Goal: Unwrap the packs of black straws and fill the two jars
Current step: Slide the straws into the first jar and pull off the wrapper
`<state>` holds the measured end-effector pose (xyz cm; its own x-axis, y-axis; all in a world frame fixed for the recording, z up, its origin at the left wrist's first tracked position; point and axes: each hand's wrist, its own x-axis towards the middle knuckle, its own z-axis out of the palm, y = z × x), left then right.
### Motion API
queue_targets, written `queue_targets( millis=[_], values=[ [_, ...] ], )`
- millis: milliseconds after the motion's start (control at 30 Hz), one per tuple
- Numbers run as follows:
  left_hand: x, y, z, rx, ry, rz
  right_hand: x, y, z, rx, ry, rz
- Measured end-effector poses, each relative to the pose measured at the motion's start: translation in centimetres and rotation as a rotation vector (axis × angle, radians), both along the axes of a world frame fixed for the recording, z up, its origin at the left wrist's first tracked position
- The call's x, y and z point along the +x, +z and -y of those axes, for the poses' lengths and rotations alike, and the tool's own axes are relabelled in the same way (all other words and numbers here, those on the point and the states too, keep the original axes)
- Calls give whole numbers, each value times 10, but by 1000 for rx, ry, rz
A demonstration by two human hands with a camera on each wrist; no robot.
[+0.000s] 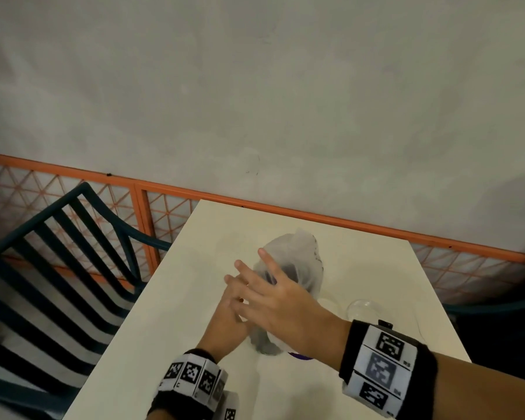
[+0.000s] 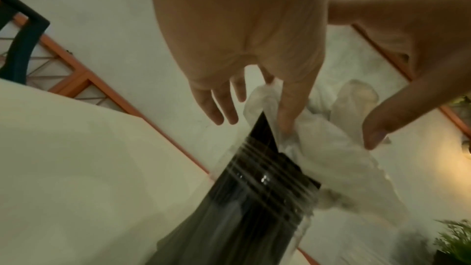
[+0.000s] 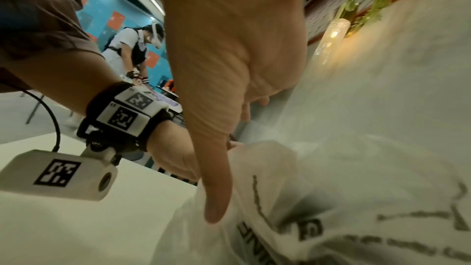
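A clear jar [image 2: 270, 196] stands on the white table [image 1: 170, 313], packed with black straws [image 2: 254, 176]. A crumpled clear plastic wrapper [image 1: 297, 256] with dark print [image 3: 313, 227] rises off the straw tops. My left hand [image 1: 231, 289] reaches over the jar mouth; its thumb [image 2: 288, 114] and a finger behind pinch the wrapper's edge, while the other fingers stay straight. My right hand [image 1: 255, 268] crosses above it with fingers spread straight, and its thumb [image 3: 216, 198] touches the wrapper. A second clear jar [image 1: 364, 310] stands to the right, partly hidden by my right wrist.
A dark green slatted chair [image 1: 58, 253] stands left of the table. An orange mesh railing [image 1: 164, 189] runs behind the table against a grey wall. Green plants [image 2: 456, 243] and a lit lamp [image 3: 331, 35] are at the right. Another person [image 3: 137, 47] works in the background.
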<state>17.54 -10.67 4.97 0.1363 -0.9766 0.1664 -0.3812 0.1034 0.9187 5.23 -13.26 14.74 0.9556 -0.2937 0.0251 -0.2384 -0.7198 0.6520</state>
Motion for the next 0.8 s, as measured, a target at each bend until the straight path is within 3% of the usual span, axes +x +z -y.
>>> queue_targets(
  millis=[133,233,333,400,600,667,800],
  values=[
    [3,11,2,-91,21,-94,-19,-5,-2,-17,-169,182],
    [2,16,-2,-82,109,-229,-40,-4,-8,40,-378,518],
    [1,29,-8,-137,141,-287,-62,-8,-19,271,-551,920],
    [1,38,-15,-192,148,-332,-71,-15,-26,466,-546,1079],
    [-5,68,-46,-268,199,-373,-84,-9,-47,987,-282,1003],
    [-7,73,-58,-257,224,-299,-86,-10,-53,997,-246,984],
    [-10,75,-83,-266,251,-83,-86,-15,-68,982,-278,1191]
  ],
)
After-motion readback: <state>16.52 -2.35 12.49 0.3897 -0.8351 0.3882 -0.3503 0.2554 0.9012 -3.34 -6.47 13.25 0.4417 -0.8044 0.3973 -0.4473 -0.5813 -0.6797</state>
